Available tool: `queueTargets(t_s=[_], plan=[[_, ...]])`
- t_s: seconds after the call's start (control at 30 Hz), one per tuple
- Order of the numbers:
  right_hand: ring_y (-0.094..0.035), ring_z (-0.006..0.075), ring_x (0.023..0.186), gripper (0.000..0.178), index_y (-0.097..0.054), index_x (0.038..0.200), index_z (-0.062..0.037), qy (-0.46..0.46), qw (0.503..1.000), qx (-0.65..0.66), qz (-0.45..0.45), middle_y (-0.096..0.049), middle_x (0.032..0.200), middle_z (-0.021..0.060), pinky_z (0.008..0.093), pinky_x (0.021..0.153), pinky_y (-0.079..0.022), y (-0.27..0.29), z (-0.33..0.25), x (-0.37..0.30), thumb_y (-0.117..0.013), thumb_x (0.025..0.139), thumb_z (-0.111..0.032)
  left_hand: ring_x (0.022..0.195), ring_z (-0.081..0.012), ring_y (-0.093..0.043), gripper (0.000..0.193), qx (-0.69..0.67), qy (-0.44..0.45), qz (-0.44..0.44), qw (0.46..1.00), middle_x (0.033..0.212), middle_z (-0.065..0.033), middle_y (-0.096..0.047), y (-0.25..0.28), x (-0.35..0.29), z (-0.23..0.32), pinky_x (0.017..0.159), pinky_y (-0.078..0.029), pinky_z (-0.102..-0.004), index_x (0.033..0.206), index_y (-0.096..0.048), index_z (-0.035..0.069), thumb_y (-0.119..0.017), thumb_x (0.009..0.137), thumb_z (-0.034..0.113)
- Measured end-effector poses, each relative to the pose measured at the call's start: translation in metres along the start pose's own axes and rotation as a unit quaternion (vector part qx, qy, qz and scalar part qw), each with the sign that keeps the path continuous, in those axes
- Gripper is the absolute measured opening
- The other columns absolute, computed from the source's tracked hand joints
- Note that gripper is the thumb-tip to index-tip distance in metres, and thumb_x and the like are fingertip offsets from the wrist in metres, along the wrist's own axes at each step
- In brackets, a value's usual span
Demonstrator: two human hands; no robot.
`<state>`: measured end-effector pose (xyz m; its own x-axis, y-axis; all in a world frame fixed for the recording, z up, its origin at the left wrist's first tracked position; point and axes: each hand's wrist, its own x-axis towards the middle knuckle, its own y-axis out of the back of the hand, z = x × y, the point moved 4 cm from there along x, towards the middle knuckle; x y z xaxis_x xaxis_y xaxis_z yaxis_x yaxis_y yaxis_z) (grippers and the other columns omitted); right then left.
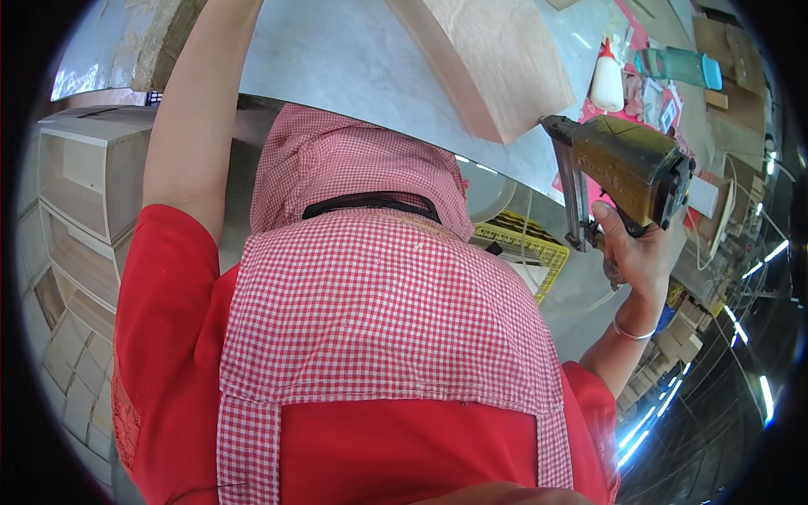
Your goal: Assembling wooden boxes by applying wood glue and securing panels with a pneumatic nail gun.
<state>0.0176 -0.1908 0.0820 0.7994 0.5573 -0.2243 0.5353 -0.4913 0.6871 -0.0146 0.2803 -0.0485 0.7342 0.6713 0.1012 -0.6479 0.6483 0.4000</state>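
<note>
My right hand (640, 252) is closed round the grip of a pneumatic nail gun (627, 160) with a worn brownish-yellow body and a dark metal nose and magazine. The nail gun's upper left end is near the corner of a pale wooden piece (513, 71); I cannot tell whether they touch. That wooden piece looks box-like, with a broad flat face and a narrower side, and it lies on the grey-white worktable (328, 50). My left arm reaches forward past the table's left part, and its hand is beyond the upper edge of the picture.
A white squeeze bottle (607, 84) with a red tip and a teal bottle (677, 67) lie at the right on the table. Pale wooden boxes (84, 177) are stacked on the left. A yellow crate (547, 248) stands below the table edge. A thin hose (593, 305) hangs below the nail gun.
</note>
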Motion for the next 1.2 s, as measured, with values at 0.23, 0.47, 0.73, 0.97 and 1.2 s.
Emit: queueTargets(t_s=[0.23, 0.47, 0.73, 0.97, 1.2], plan=[[-0.046, 0.0042, 0.048, 0.033, -0.066, 0.107, -0.0025, -0.021, 0.998, -0.061, -0.019, -0.058, 0.067, -0.0029, 0.023, 0.043, -0.035, 0.01, 0.012, 0.008, -0.081, 0.083, -0.02, 0.102, -0.0206, -0.064, 0.035, 0.004, 0.003, -0.013, 1.0, 0.106, -0.0122, -0.071, 0.002, 0.004, -0.004, 0.092, -0.047, -0.033, 0.109, -0.072, 0.0, -0.07, 0.084, 0.024], [-0.047, 0.0041, 0.049, 0.033, -0.066, 0.107, -0.003, -0.001, 0.999, -0.031, -0.007, -0.058, 0.066, -0.003, 0.0234, 0.043, -0.035, 0.001, 0.015, -0.009, -0.081, 0.083, -0.02, 0.102, -0.0212, -0.064, 0.034, 0.017, 0.027, 0.006, 0.999, 0.105, -0.0122, -0.072, 0.003, -0.005, 0.012, 0.093, -0.047, -0.0341, 0.109, -0.072, 0.0, -0.07, 0.084, 0.023], [-0.047, 0.0049, 0.046, 0.026, -0.064, 0.1, -0.003, -0.036, 0.998, 0.014, 0.044, -0.058, 0.065, -0.0023, 0.0232, 0.041, -0.033, 0.003, 0.02, -0.007, -0.078, 0.085, -0.019, 0.113, -0.0293, -0.061, 0.04, -0.037, 0.038, 0.066, 0.996, 0.109, -0.0235, -0.067, 0.017, -0.077, 0.004, 0.098, -0.045, -0.0411, 0.107, -0.067, -0.006, -0.073, 0.081, 0.024], [-0.048, 0.005, 0.043, 0.025, -0.065, 0.094, -0.0015, -0.163, 0.98, -0.022, 0.113, -0.058, 0.064, -0.0017, 0.0225, 0.039, -0.037, 0.036, 0.051, -0.006, -0.078, 0.085, -0.021, 0.093, -0.0304, -0.064, 0.032, 0.317, -0.174, 0.023, 0.932, 0.097, -0.0135, -0.068, 0.022, -0.184, 0.08, 0.084, -0.049, -0.0406, 0.091, -0.062, 0.006, -0.077, 0.076, 0.029], [-0.047, 0.005, 0.043, 0.026, -0.065, 0.095, -0.0008, -0.145, 0.985, 0.002, 0.094, -0.058, 0.065, -0.0013, 0.0224, 0.038, -0.036, 0.034, 0.039, -0.023, -0.078, 0.086, -0.021, 0.121, -0.0381, -0.054, 0.048, 0.197, -0.541, -0.032, 0.817, 0.12, -0.0289, -0.059, -0.052, -0.154, 0.118, 0.103, -0.041, -0.0473, 0.103, -0.064, -0.005, -0.078, 0.072, 0.029]])
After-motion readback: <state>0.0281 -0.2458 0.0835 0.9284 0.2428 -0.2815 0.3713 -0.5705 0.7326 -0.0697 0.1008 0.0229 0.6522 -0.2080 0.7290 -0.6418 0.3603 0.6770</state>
